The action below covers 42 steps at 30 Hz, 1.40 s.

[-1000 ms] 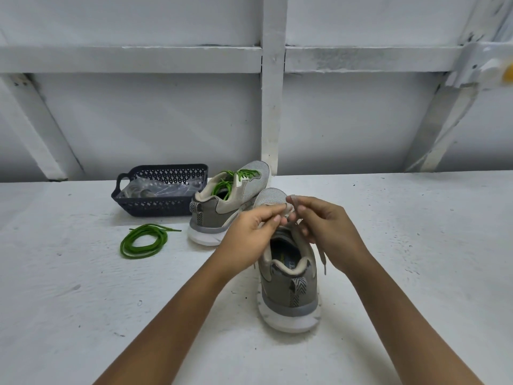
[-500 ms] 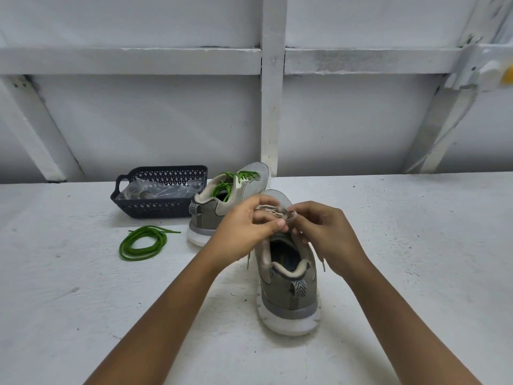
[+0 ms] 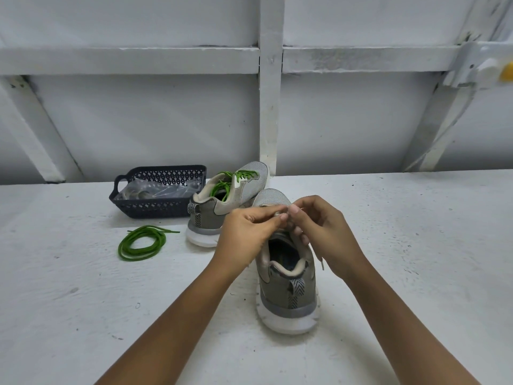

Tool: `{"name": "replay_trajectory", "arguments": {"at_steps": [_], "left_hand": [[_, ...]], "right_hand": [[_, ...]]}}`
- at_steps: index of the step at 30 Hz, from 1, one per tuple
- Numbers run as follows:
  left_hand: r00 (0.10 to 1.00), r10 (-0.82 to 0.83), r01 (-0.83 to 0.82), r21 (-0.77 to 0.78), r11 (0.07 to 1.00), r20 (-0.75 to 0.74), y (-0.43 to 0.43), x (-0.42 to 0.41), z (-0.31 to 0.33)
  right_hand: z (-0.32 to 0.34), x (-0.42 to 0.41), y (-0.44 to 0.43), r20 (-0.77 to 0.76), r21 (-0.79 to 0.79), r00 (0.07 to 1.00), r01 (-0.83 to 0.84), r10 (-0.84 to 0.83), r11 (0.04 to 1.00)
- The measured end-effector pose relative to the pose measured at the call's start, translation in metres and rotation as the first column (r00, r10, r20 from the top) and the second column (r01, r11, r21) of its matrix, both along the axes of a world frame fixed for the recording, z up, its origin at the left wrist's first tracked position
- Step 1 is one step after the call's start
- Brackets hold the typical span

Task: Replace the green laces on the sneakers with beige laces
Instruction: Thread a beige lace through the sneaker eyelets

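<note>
Sneakers (image 3: 288,287) two, one beige lace (image 3: 272,210) pinched, one loose green lace (image 3: 140,243)

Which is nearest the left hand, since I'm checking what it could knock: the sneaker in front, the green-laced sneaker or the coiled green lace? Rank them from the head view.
1. Sneaker in front: directly under the left hand, at centre.
2. Green-laced sneaker: just behind the hand, to the left.
3. Coiled green lace: farther left, lying on the table.
</note>
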<state>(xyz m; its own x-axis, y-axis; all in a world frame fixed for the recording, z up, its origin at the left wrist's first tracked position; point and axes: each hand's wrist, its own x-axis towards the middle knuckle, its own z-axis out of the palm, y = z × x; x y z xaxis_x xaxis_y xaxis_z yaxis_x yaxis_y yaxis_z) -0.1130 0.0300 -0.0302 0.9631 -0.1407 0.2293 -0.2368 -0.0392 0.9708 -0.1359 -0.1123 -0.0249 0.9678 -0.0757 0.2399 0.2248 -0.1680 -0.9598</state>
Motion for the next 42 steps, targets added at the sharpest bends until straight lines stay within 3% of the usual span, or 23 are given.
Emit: {"name": "replay_trajectory", "arguments": {"at_steps": [3,6,10,14,16,18,19,21,23,26,32,36,42], "left_hand": [[0.998,0.041,-0.042,0.028,0.999,0.04,-0.001,-0.002,-0.003],[0.968,0.066,-0.099,0.127,0.987,0.241,0.0,-0.001,-0.009],[0.798,-0.032,-0.215,0.334,0.918,0.602,0.006,0.002,-0.02],[0.644,-0.107,-0.426,0.472,0.772,0.757,0.009,0.012,-0.025],[0.688,-0.076,-0.454,0.51,0.73,0.722,0.008,0.008,-0.021],[0.865,0.001,-0.308,0.528,0.791,0.503,0.007,0.002,-0.011],[0.95,0.018,-0.177,0.49,0.854,0.311,0.008,0.001,-0.005],[0.999,-0.037,0.045,0.297,0.954,-0.034,0.009,-0.001,0.003],[0.989,-0.072,0.089,0.134,0.987,-0.13,0.009,-0.002,0.006],[0.988,-0.077,0.082,0.032,0.996,-0.131,0.006,-0.006,0.009],[0.992,0.075,-0.071,0.039,0.997,-0.099,0.007,-0.006,0.008],[0.955,0.294,-0.291,0.256,0.922,0.029,0.023,0.001,-0.005],[0.931,0.33,-0.364,0.405,0.839,0.153,0.036,0.004,-0.021]], "right_hand": [[-0.001,0.002,0.002,0.015,-0.052,0.999,0.037,-0.037,0.998],[-0.003,0.008,0.002,-0.007,-0.062,0.997,0.075,-0.075,0.995],[-0.003,0.016,0.002,-0.071,-0.073,0.994,0.073,-0.079,0.995],[-0.001,0.016,0.002,-0.111,-0.002,0.991,0.075,-0.074,0.997],[0.0,0.015,0.002,-0.109,-0.008,0.99,0.094,-0.094,0.996],[0.0,0.013,0.002,-0.089,-0.045,0.99,0.104,-0.107,0.994],[0.001,0.011,0.001,-0.073,-0.058,0.992,0.097,-0.101,0.994],[0.001,0.005,-0.001,-0.037,-0.095,0.996,0.072,-0.076,0.993],[0.001,-0.001,-0.002,0.02,-0.177,0.998,0.06,-0.057,0.982],[-0.006,-0.004,-0.002,0.146,-0.312,0.989,0.082,-0.038,0.947],[-0.023,0.002,-0.009,0.265,-0.345,0.962,0.161,-0.068,0.925],[-0.038,0.004,-0.023,0.257,-0.372,0.951,0.26,-0.17,0.891],[-0.053,0.001,-0.023,0.259,-0.38,0.939,0.316,-0.228,0.869]]}}
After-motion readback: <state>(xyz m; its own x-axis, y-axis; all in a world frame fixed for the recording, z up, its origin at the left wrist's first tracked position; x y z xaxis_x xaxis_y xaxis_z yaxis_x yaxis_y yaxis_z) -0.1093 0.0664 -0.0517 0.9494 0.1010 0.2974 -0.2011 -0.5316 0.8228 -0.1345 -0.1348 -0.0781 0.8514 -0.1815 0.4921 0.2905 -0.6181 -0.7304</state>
